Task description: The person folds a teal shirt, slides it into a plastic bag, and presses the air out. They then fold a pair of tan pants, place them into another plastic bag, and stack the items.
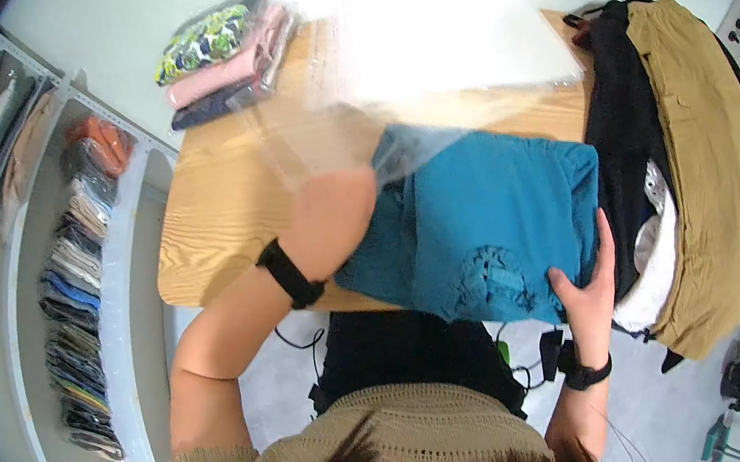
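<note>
A folded teal garment (497, 212) lies on the wooden table (211, 207) in front of me, with a gathered patch near its lower edge. My right hand (593, 288) rests at the garment's right edge, thumb on top and fingers spread along the side. Over the garment's left side, my left hand (336, 202) is blurred, its fingers hidden behind or within a clear plastic bag (307, 140). Part of that bag overlaps the garment's upper left corner.
Bagged folded clothes (224, 56) sit at the table's back left. White plastic sheets (446, 42) lie at the back. Tan trousers (703, 176) and black clothing (614, 105) are draped at right. A shelf of folded clothes (75, 283) stands at left.
</note>
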Available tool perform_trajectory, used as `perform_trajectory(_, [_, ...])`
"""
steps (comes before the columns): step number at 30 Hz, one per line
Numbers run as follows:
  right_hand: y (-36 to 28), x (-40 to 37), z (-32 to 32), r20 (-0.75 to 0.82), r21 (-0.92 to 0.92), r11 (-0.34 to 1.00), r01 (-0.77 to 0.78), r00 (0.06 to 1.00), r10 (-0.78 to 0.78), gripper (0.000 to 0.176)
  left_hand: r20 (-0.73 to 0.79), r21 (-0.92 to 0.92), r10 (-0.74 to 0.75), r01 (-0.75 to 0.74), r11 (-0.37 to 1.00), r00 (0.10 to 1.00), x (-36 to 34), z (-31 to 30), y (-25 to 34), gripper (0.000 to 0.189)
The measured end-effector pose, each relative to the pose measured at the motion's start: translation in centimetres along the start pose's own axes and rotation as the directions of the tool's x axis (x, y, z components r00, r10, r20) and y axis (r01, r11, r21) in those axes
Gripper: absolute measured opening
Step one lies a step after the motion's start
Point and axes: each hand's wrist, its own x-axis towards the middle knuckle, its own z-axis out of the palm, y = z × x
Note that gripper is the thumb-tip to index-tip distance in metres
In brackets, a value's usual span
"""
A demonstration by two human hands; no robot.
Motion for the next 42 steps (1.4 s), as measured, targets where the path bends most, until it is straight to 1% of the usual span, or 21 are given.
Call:
perform_trajectory(2, [-0.2,-0.1,-0.4,0.008,0.091,0.995,-0.031,1.0,0.03,0.085,0.074,-0.149,-0.046,0.057,0.987,0.996,-0.3,0.2,0.6,0.019])
perform_trajectory(4, [-1.0,-0.6,-1.2,0.031,0.178,0.981,-0.073,0.997,0.068,0.087,-0.309,-0.357,-0.048,-0.069,0.931,0.95,-0.9,0.5,0.5,0.029])
perform_trajectory(5, [-1.6,-1.0,-1.8,0.028,0.162,0.984,-0.081,0.997,0.077,0.087,-0.35,-0.37,-0.054,-0.085,0.925,0.935,-1.8,0.7,0.5,0.034])
perform_trajectory(6, [-2.1,-1.5,-2.4,0.024,0.219,0.97,-0.108,0.994,0.105,0.089,-0.342,-0.386,-0.054,-0.088,0.918,0.938,-2.9,0.3,0.8,0.034])
perform_trajectory(9, [-2.3,-3.2,-4.8,0.034,0.271,0.943,-0.194,0.981,0.192,0.092,-0.072,-0.467,-0.085,0.042,0.883,0.994,-6.2,-0.6,1.7,0.036])
perform_trajectory(12, [-2.8,-4.7,-6.2,0.063,0.35,0.881,-0.318,0.947,0.316,0.09,-0.09,-0.42,-0.019,-0.021,0.907,0.996,-8.1,2.0,2.4,0.042])
perform_trajectory(16, [-1.0,-5.9,-7.1,0.268,0.538,0.603,-0.589,0.798,0.54,0.068,-0.057,-0.602,-0.109,0.053,0.797,0.992,-8.0,4.3,4.1,0.049])
perform_trajectory(18, [0.1,-5.4,-7.1,0.346,0.549,0.513,-0.66,0.738,0.579,0.066,0.158,-0.942,-0.048,0.165,0.292,0.986,-7.1,3.8,4.8,0.052])
perform_trajectory(19, [0.2,-5.2,-6.9,0.379,0.565,0.472,-0.677,0.72,0.581,0.067,0.226,-0.955,-0.03,0.228,0.192,0.974,-6.7,3.9,4.8,0.051])
perform_trajectory(20, [0.1,-4.9,-6.7,0.42,0.586,0.441,-0.68,0.721,0.552,0.064,0.22,-0.958,-0.026,0.221,0.183,0.975,-6.6,3.5,5.4,0.051])
perform_trajectory(22, [-0.8,-4.6,-6.3,0.454,0.593,0.417,-0.689,0.714,0.533,0.06,0.322,-0.934,-0.031,0.312,-0.176,0.946,-6.5,2.2,6.2,0.05])
perform_trajectory(23, [-1.2,-4.4,-6.3,0.455,0.59,0.424,-0.687,0.717,0.528,0.06,0.318,-0.928,-0.003,0.311,-0.206,0.948,-6.5,2.6,6.1,0.048])
perform_trajectory(24, [-1.6,-4.4,-6.2,0.488,0.564,0.435,-0.702,0.708,0.509,0.057,0.314,-0.929,-0.008,0.305,-0.209,0.949,-6.7,3.1,6.2,0.048])
perform_trajectory(26, [-1.8,-4.4,-6.2,0.527,0.533,0.449,-0.718,0.696,0.487,0.055,0.324,-0.941,-0.271,0.278,-0.195,0.907,-7.2,3.8,6.3,0.048])
perform_trajectory(27, [-1.7,-4.4,-6.3,0.539,0.521,0.434,-0.735,0.678,0.501,0.053,0.321,-0.942,-0.276,0.274,-0.195,0.906,-7.3,3.6,6.1,0.048])
perform_trajectory(29, [-1.6,-4.6,-6.4,0.55,0.51,0.419,-0.751,0.659,0.513,0.052,0.431,-0.855,-0.01,0.404,-0.325,0.902,-7.6,3.0,5.6,0.053])
perform_trajectory(33, [-1.4,-5.7,-6.2,0.506,0.523,0.455,-0.721,0.692,0.514,0.049,0.439,-0.815,0.117,0.45,-0.364,0.891,-8.0,1.9,7.7,0.056])
perform_trajectory(35, [-1.6,-6.0,-6.2,0.476,0.535,0.492,-0.687,0.726,0.496,0.049,0.296,-0.955,0.092,0.295,0.018,0.951,-7.9,1.7,8.8,0.056])
perform_trajectory(36, [-1.9,-6.1,-6.3,0.447,0.527,0.525,-0.668,0.744,0.497,0.049,0.295,-0.955,0.094,0.295,0.017,0.951,-7.8,2.5,9.2,0.056])
perform_trajectory(38, [-2.2,-6.3,-6.3,0.411,0.521,0.56,-0.644,0.764,0.497,0.049,0.096,-0.971,0.03,0.087,0.221,0.995,-7.3,4.1,9.9,0.057])
perform_trajectory(42, [-2.7,-7.1,-5.9,0.285,0.463,0.714,-0.526,0.85,0.442,0.048,0.054,-0.998,0.034,0.053,0.046,0.998,-6.7,3.6,10.9,0.059])
